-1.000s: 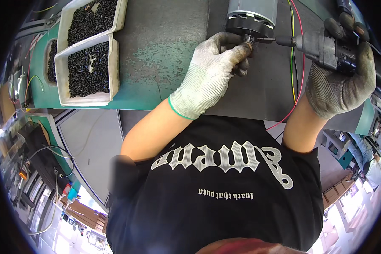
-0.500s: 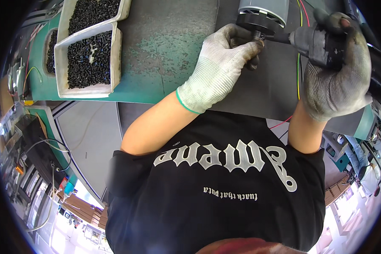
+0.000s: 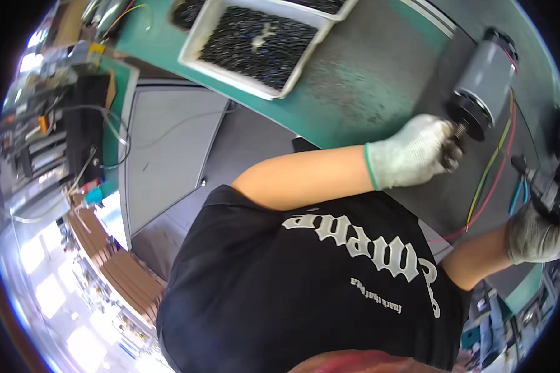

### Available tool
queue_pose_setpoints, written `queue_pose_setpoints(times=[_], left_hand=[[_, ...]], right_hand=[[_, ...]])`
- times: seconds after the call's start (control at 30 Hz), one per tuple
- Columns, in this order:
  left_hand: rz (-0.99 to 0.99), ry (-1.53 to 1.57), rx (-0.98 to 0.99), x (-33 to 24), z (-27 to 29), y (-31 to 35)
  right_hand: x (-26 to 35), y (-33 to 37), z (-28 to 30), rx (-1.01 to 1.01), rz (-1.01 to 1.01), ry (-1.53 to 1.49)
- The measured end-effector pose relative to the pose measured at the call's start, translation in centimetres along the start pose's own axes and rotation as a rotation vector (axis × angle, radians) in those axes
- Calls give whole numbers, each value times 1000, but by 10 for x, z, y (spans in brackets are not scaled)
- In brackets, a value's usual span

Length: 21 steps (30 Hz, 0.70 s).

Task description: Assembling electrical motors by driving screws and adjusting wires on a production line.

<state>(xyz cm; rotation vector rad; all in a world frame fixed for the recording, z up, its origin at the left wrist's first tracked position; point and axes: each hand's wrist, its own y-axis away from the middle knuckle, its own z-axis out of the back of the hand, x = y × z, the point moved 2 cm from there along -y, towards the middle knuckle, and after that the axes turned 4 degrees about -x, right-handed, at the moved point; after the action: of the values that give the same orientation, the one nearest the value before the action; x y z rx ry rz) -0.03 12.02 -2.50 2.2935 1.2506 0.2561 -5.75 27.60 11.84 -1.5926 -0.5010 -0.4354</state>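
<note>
A grey cylindrical motor with black ends lies at the upper right. My left hand, in a whitish glove with darkened fingertips, is closed at the motor's threaded-looking shaft; the fingers partly hide it. At the right rim my gloved right hand grips a dark power screwdriver. Part of that tool is lost in the picture's dark edge. Its tip stands apart from the motor.
White bins full of small black parts stand on the green worktop at the upper left. Red and yellow-green wires run beside the motor. Blue-handled pliers lie near the power screwdriver. A grey panel is below the bench.
The view has turned, so the bench appears tilted. My right hand has drawn the power screwdriver away from the motor shaft, toward the right. My left hand stays at the shaft.
</note>
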Motion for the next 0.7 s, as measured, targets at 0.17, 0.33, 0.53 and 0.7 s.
queue_pose_setpoints(times=[0.17, 0.33, 0.53, 0.7], left_hand=[[-1040, -1559, 29, -41, -4, 64], [-1485, -2369, -1224, -201, 32, 148], [-1326, -2649, -1086, -268, 66, 147], [-1133, -2713, -1224, -278, 77, 148]], right_hand=[[-27, 49, 86, -417, -573, 2], [-9, 71, 138, -399, -536, 271], [-2, 78, 137, -336, -477, 282], [-5, 78, 107, -593, -543, 192]])
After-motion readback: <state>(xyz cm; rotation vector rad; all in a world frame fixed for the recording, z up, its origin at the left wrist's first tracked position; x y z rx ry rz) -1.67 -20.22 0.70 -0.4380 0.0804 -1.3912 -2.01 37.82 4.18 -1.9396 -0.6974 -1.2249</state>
